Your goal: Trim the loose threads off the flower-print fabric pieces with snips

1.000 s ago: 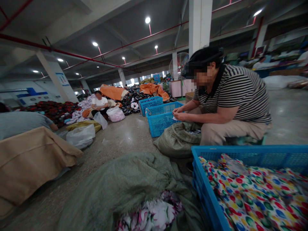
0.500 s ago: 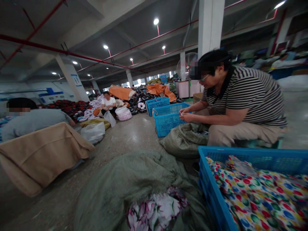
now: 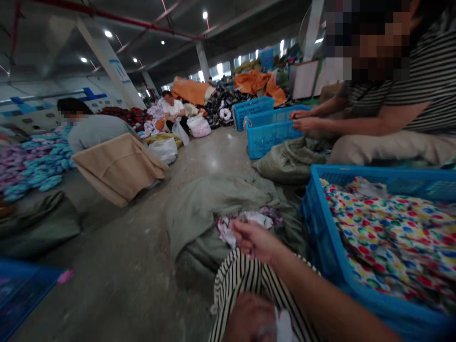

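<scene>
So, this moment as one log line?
right hand: near floral cloth in sack; left hand: blurred, beside white piece; nearby: blue crate, dotted cloth

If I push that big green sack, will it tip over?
The big green cloth sack would probably squash, not tip, since it slumps low and wide. It's likely floppy, because its sides sag in folds. White and purple fabric inside suggests a soft filling.

Grey floor (image 3: 142, 275), pale pillars (image 3: 109, 66), red pipes (image 3: 142, 23) and bright lamps (image 3: 108, 34) beneath a dim ceiling (image 3: 245, 40)
</scene>
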Demonstrator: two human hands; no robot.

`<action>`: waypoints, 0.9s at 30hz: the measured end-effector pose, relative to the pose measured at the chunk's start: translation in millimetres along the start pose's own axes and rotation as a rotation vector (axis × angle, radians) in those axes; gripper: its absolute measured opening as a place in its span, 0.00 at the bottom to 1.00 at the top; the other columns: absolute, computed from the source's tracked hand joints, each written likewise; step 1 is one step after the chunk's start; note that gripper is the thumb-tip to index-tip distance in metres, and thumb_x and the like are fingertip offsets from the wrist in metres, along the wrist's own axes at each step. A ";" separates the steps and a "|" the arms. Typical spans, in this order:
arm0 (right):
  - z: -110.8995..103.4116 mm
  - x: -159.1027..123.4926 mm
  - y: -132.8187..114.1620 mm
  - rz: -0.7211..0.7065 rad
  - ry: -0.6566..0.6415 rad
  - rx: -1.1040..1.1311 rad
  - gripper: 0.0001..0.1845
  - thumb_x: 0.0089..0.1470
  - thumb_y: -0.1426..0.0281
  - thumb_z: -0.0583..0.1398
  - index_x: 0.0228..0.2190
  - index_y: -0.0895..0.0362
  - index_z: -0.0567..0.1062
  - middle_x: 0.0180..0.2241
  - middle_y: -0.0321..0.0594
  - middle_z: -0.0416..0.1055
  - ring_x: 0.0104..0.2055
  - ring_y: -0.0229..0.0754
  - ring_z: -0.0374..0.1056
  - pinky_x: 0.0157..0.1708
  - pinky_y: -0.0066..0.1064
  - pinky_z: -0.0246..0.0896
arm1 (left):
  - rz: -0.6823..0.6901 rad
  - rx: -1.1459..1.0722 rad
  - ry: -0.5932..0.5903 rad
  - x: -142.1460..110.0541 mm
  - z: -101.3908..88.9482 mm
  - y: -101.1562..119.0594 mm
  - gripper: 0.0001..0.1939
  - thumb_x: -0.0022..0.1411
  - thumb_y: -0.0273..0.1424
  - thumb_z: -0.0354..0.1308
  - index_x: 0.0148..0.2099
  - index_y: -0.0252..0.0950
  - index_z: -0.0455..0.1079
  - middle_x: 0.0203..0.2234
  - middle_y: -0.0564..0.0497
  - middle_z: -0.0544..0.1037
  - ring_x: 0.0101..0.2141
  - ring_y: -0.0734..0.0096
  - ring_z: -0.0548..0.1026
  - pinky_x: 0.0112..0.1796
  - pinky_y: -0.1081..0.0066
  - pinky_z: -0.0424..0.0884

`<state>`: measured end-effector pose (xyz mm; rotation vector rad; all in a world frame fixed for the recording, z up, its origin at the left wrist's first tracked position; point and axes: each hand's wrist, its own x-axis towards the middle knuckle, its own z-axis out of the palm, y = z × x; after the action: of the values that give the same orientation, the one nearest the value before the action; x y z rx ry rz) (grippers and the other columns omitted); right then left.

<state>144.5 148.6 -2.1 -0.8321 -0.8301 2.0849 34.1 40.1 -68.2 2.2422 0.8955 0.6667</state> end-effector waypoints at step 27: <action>-50.1 -128.4 58.0 -0.197 0.382 -0.568 0.20 0.43 0.55 0.59 0.35 0.55 0.70 0.26 0.36 0.67 0.19 0.33 0.54 0.17 0.26 0.46 | -0.459 -0.552 0.456 -7.1 -36.3 50.8 0.08 0.58 0.32 0.51 0.32 0.34 0.67 0.29 0.49 0.73 0.32 0.72 0.70 0.35 0.72 0.65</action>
<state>227.5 29.6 -38.2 -1.3345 -1.2472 1.4596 27.5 18.9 -9.4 1.3562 1.2128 1.0657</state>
